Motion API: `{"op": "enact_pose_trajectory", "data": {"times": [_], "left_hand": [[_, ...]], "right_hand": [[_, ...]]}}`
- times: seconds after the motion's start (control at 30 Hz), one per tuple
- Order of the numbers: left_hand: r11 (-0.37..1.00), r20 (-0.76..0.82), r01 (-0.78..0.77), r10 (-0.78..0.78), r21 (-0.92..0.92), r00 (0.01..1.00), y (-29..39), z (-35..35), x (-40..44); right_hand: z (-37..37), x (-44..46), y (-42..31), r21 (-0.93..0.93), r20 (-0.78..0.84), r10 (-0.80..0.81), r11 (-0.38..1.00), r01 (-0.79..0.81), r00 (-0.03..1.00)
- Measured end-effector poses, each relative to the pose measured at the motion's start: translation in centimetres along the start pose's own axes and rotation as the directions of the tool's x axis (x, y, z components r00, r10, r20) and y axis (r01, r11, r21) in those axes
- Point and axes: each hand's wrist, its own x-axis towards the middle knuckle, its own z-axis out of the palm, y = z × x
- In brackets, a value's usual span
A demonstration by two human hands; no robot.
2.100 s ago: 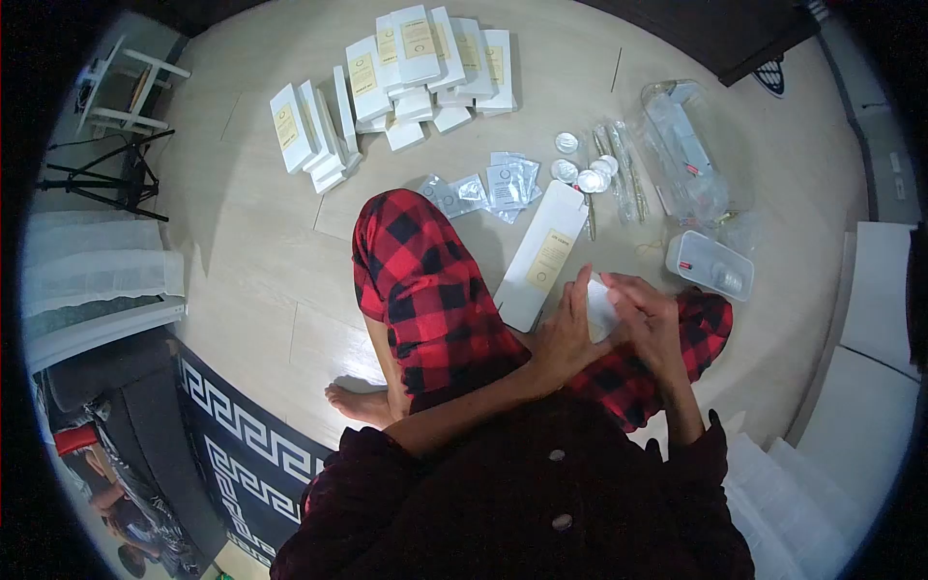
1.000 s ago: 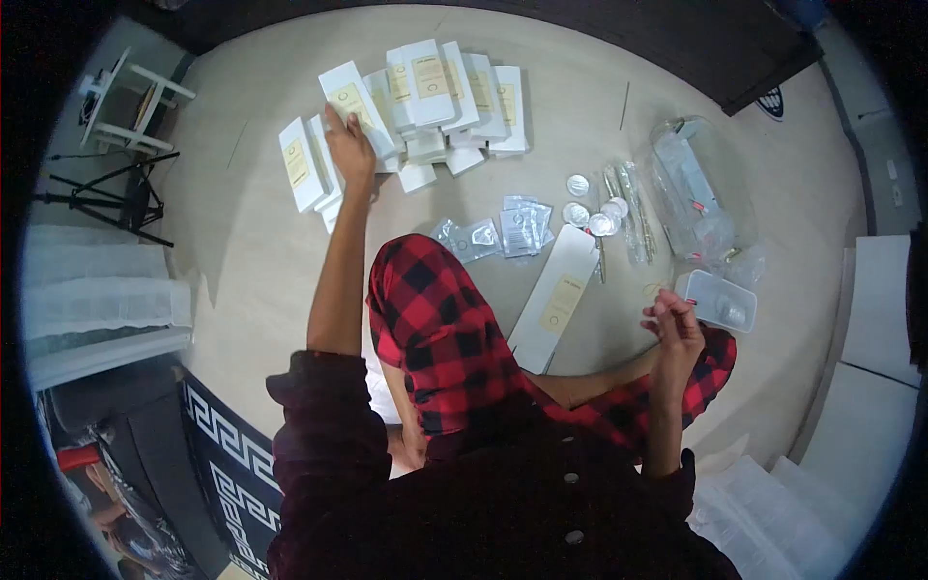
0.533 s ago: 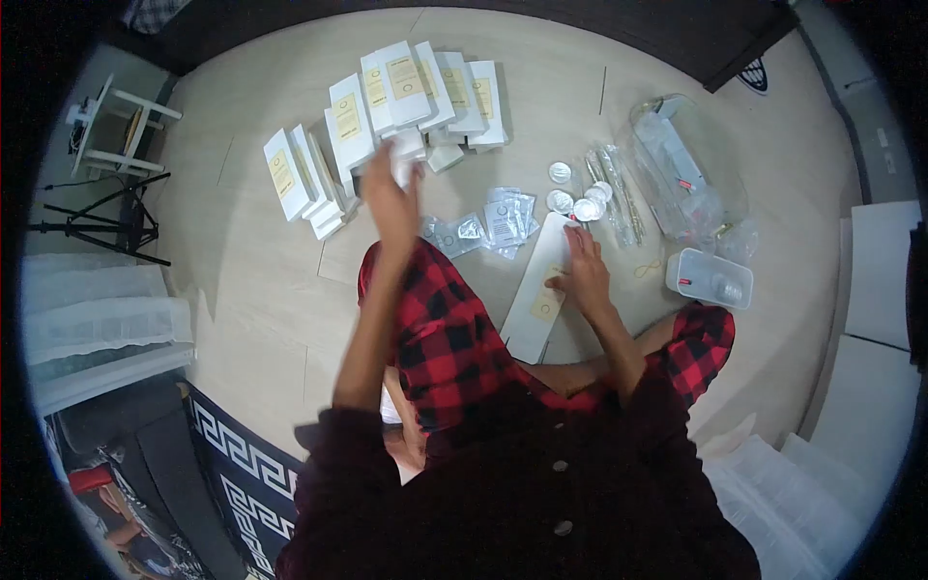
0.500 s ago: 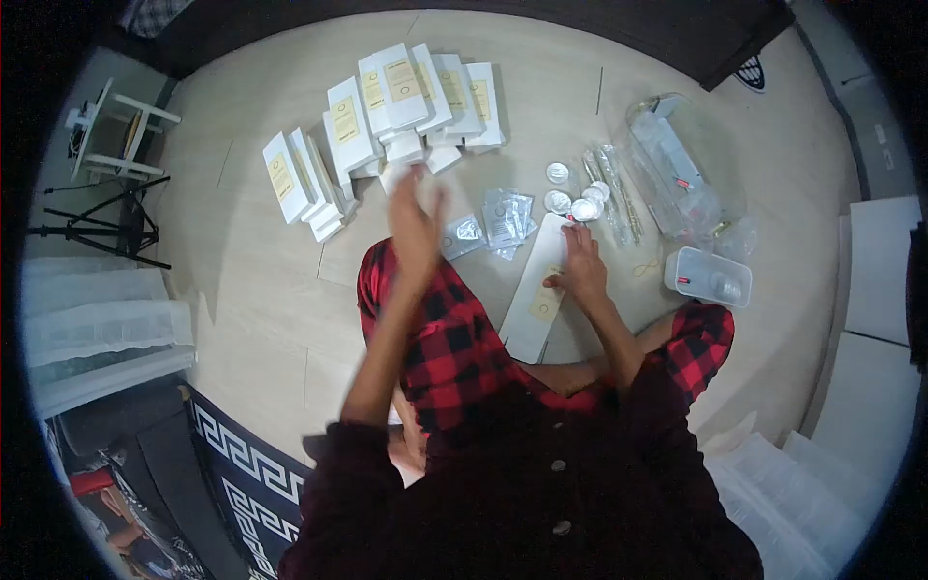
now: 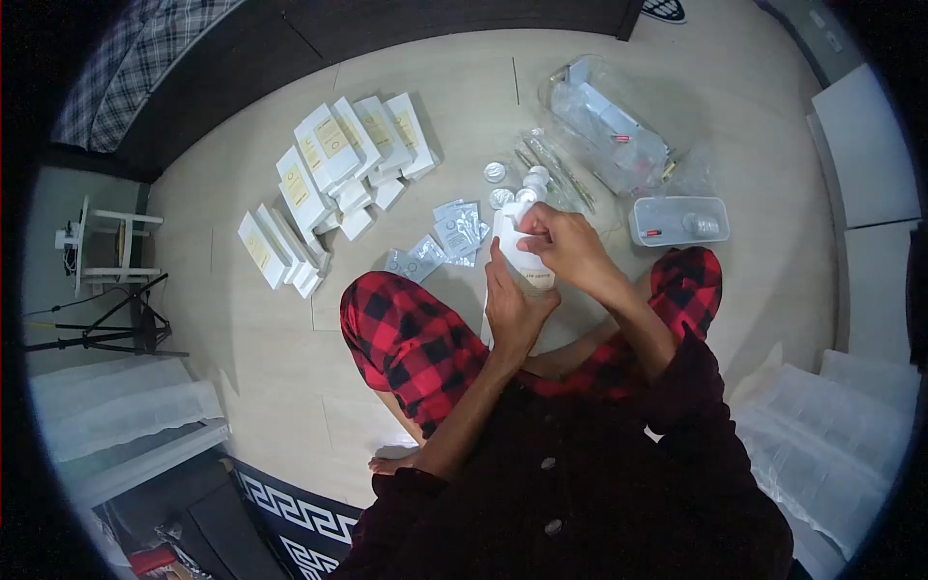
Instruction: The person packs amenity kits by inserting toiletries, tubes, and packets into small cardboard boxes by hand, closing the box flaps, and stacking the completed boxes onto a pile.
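A small white box [image 5: 523, 258] with a pale yellow label is held up over my lap, between my two hands. My left hand [image 5: 512, 307] wraps round its lower left side. At the box's upper end, my right hand [image 5: 572, 248] has thumb and fingers pinched on the edge or flap; the exact contact is partly hidden. Behind the box, a long white piece of packaging [image 5: 498, 230] shows at the left. Just beyond are several round silver-topped pieces [image 5: 495, 172]. Clear plastic sachets [image 5: 458, 230] lie on the floor to the left of my hands.
Stacked white labelled boxes [image 5: 327, 147] stand on the floor at the upper left. To the right are a clear plastic bag [image 5: 604, 121] with items inside and a translucent tub [image 5: 680, 200]. Long thin items in clear wrap [image 5: 561, 171] lie near the bag. A black tripod [image 5: 121, 324] stands far left.
My left hand has come from the box stack to the white box in front of me. My right hand has moved from pressing flat packaging to pinching the box's top. The view has turned.
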Motion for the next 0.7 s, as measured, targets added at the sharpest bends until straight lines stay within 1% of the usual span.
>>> {"op": "enact_pose_trajectory", "data": {"times": [0.03, 0.07, 0.1, 0.13, 0.17, 0.2, 0.23, 0.27, 0.33, 0.4, 0.43, 0.47, 0.5, 0.53, 0.57, 0.6, 0.63, 0.67, 0.7], "left_hand": [[0.994, -0.033, 0.014, -0.018, -0.112, 0.999, 0.7, -0.1, 0.4], [0.975, -0.065, 0.026, -0.042, -0.222, 0.997, 1.4, -0.3, 0.7], [0.975, -0.070, 0.028, -0.045, -0.219, 0.997, 1.9, -0.7, 0.7], [0.947, -0.059, 0.073, -0.096, -0.312, 0.994, 2.5, -1.2, 0.9], [0.909, -0.045, 0.114, -0.144, -0.401, 0.989, 2.9, -1.6, 1.1], [0.911, -0.053, 0.112, -0.144, -0.396, 0.988, 3.2, -1.9, 1.2], [0.882, 0.032, 0.123, -0.122, -0.456, 0.992, 3.4, -2.2, 1.1], [0.848, 0.120, 0.139, -0.090, -0.512, 0.989, 3.6, -2.5, 1.0], [0.845, 0.106, 0.139, -0.098, -0.517, 0.990, 4.3, -2.7, 0.5], [0.866, 0.055, 0.070, -0.049, -0.495, 0.997, 3.7, -2.4, 0.2], [0.865, 0.057, 0.072, -0.050, -0.496, 0.997, 3.7, -2.3, 0.1], [0.827, 0.009, 0.068, -0.075, -0.558, 0.997, 3.7, -2.3, -0.1], [0.785, -0.039, 0.059, -0.106, -0.616, 0.994, 4.1, -2.6, 0.0], [0.786, -0.044, 0.059, -0.109, -0.616, 0.993, 4.2, -3.0, 0.2], [0.850, -0.099, 0.074, -0.147, -0.522, 0.984, 4.2, -3.7, 0.4], [0.902, -0.157, 0.099, -0.180, -0.421, 0.971, 4.3, -4.2, 0.5], [0.928, -0.266, 0.061, -0.167, -0.367, 0.949, 3.7, -3.9, 0.7], [0.929, -0.271, 0.059, -0.167, -0.365, 0.948, 3.5, -4.1, 1.3], [0.859, -0.274, 0.073, -0.241, -0.507, 0.931, 3.3, -4.6, 1.9]], "right_hand": [[-0.7, -0.6, -1.2, 0.003, -0.003, 0.000, 1.000, 0.000, 1.000], [-1.4, -1.3, -2.7, 0.166, -0.174, -0.058, 0.982, 0.088, 0.983], [-1.6, -1.9, -3.6, 0.306, -0.343, -0.088, 0.931, 0.200, 0.935], [-1.6, -2.4, -3.5, 0.309, -0.337, -0.095, 0.929, 0.205, 0.937], [-1.6, -2.9, -3.2, 0.372, -0.387, -0.028, 0.910, 0.183, 0.922], [-1.6, -3.4, -2.7, 0.437, -0.429, 0.046, 0.884, 0.163, 0.902], [-1.3, -3.9, -2.0, 0.719, -0.226, 0.129, 0.691, 0.076, 0.966], [-1.0, -4.2, -1.6, 0.724, -0.226, 0.131, 0.685, 0.077, 0.965], [-0.9, -4.8, -1.3, 0.735, -0.178, 0.177, 0.678, 0.011, 0.968], [-1.2, -5.0, -1.5, 0.755, -0.174, 0.209, 0.656, -0.006, 0.962], [-1.2, -5.0, -1.7, 0.774, -0.166, 0.231, 0.633, -0.019, 0.959], [-1.0, -5.1, -1.8, 0.774, -0.164, 0.230, 0.633, -0.020, 0.959], [-0.5, -5.2, -1.8, 0.748, -0.212, 0.242, 0.664, -0.002, 0.947], [0.0, -5.3, -1.9, 0.720, -0.259, 0.249, 0.694, 0.015, 0.933], [0.7, -5.4, -2.1, 0.721, -0.252, 0.249, 0.693, 0.010, 0.935], [1.5, -5.6, -2.4, 0.785, -0.238, 0.292, 0.620, 0.006, 0.926], [1.9, -5.8, -2.6, 0.840, -0.223, 0.331, 0.543, 0.008, 0.917], [2.2, -6.3, -2.9, 0.841, -0.220, 0.326, 0.541, 0.010, 0.919], [2.4, -7.1, -3.3, 0.815, -0.128, 0.302, 0.575, -0.073, 0.945]]}}
